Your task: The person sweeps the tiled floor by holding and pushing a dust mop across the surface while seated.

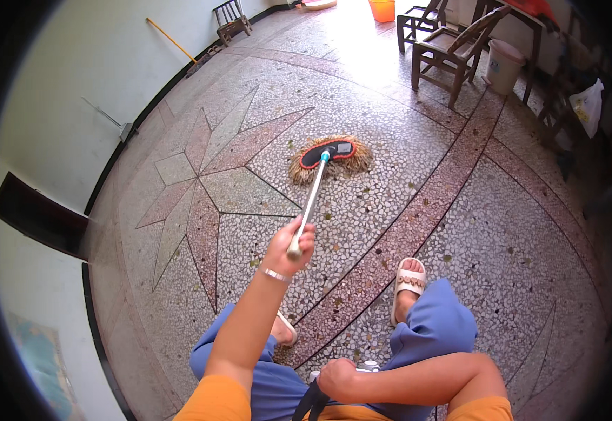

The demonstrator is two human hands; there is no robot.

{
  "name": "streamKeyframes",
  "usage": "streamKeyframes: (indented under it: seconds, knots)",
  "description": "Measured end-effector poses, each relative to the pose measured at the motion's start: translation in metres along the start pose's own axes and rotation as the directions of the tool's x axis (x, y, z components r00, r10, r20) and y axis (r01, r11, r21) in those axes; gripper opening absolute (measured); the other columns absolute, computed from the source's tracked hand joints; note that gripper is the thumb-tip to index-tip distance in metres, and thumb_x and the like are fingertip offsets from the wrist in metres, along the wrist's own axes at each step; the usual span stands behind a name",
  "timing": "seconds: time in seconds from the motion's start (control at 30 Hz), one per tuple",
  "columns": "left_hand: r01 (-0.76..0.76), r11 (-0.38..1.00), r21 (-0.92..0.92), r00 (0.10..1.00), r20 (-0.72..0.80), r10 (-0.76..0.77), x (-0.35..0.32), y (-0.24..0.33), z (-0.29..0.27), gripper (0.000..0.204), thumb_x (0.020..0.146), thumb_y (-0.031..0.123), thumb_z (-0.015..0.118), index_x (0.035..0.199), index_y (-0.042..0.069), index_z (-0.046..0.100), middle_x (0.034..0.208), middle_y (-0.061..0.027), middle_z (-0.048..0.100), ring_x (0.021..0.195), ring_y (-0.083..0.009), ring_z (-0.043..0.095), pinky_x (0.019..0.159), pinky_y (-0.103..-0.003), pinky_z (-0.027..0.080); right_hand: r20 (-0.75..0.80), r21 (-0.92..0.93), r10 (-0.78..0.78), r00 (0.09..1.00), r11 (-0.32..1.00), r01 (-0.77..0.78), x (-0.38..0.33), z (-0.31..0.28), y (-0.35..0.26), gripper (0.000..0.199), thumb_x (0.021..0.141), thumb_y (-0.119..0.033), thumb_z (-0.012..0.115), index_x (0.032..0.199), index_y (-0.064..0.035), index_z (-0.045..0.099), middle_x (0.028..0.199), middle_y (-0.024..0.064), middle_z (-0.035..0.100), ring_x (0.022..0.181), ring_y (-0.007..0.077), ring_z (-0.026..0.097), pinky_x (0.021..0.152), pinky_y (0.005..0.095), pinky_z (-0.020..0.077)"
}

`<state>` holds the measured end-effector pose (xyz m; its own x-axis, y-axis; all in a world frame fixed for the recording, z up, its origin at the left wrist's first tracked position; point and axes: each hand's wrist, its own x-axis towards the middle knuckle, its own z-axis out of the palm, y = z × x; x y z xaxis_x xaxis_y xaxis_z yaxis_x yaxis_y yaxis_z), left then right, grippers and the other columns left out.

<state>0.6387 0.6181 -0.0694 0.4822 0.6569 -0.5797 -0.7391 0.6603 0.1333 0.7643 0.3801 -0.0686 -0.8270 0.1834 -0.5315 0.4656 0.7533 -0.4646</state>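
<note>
My left hand (290, 245) is wrapped round the end of the metal handle of a mop (311, 198), a bracelet on its wrist. The mop reaches forward from me, and its shaggy beige head (356, 161) lies on the speckled stone floor (362, 231). A dark, red-edged plate sits on top of that head, joined to the handle by a teal piece. Close to my waist, my right hand (337, 379) is closed in a fist beside a black strap (311, 403) and a small white object (369, 365). Whatever its fingers hold, if anything, is hidden.
Wooden chairs (453, 52) and a white lidded bucket (504, 67) stand at the far right. An orange bucket (382, 10) is at the back. Along the left wall are a small chair (232, 21), a yellow-handled tool (170, 40) and a thin-handled dustpan (125, 131).
</note>
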Motion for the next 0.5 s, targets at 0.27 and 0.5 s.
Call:
streamKeyframes:
  seconds: [0.27,0.5]
  knots:
    - [-0.071,0.711,0.699,0.941,-0.189,0.280,0.089,-0.038,-0.030,0.018,0.093,0.027,0.038,0.110,0.022,0.033,0.068,-0.0018,0.042,0.047,-0.0094,0.039,0.037,-0.021,0.036,-0.042,0.001,0.055,0.998,0.998,-0.055,-0.005,-0.019,0.016,0.017,0.071,-0.015,0.061,0.085,-0.0062,0.066,0.089,0.0082,0.065,0.076,0.0252,0.064,0.048,0.0416,0.0508]
    - [0.112,0.623,0.774,0.947,-0.274,0.169,-0.051,-0.088,-0.104,0.054,0.093,0.024,0.038,0.138,0.032,0.009,0.065,-0.0016,0.042,0.043,-0.0102,0.041,0.035,-0.024,0.038,-0.117,-0.004,0.039,0.992,0.999,-0.039,0.002,-0.008,0.007,0.023,0.076,-0.017,0.057,0.092,-0.0046,0.066,0.097,0.0115,0.063,0.083,0.0307,0.062,0.050,0.0482,0.0494]
